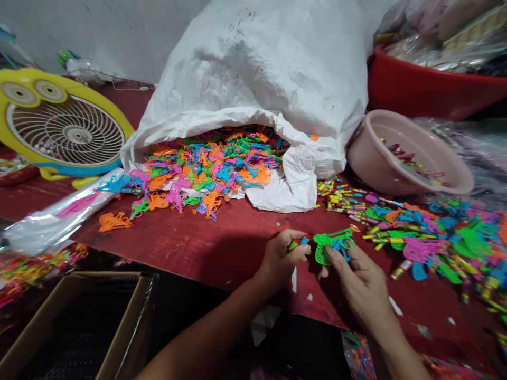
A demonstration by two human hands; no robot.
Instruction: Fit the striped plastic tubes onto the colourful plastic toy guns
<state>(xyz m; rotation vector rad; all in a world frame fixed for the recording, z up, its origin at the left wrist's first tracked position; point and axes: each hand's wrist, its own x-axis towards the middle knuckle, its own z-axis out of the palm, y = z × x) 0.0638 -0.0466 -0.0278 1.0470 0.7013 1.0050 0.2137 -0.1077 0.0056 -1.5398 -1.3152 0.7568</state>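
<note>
My left hand (276, 259) is closed in a pinch on small colourful tubes (298, 243), whose red, yellow and blue ends show between thumb and fingers. Just to its right, my right hand (365, 281) grips a green plastic toy gun (322, 254) by thumb and fingers. A blue toy piece (340, 247) shows behind the green one in the same grip. Both hands are above the red tabletop (237, 245), a small gap apart. To the right lies a loose pile of toy guns (423, 248) mixed with wrapped tubes (344, 200).
A white sack (261, 63) spills many toy guns (214, 163) onto the table. A yellow fan (75, 134) stands left. At right are a pink basin (380, 158) and a red tub (431, 87). An open cardboard box (129, 316) sits below at left.
</note>
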